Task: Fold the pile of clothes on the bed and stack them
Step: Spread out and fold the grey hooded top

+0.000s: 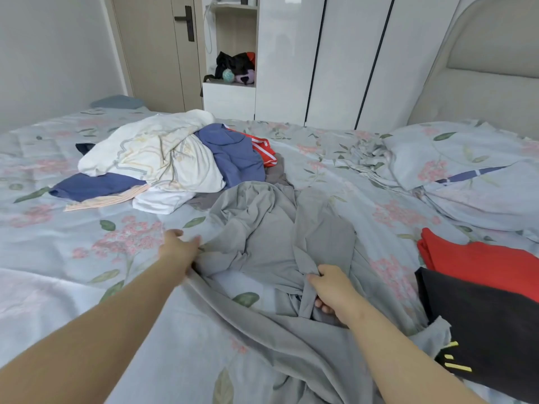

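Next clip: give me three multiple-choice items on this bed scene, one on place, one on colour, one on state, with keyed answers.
1. Where does the folded red garment lie?
A. right of the grey garment
B. on the pillow
C. on the unfolded pile

2. What colour is the garment held by both hands?
A. white
B. grey
C. blue

3. What is the right hand doing?
A. resting flat and open
B. pointing at the door
C. gripping a bunch of fabric

Answers: 1 A, it sits at the right edge on a black garment. 2 B, plain grey. 3 C, fingers closed on cloth; the left hand holds an edge.
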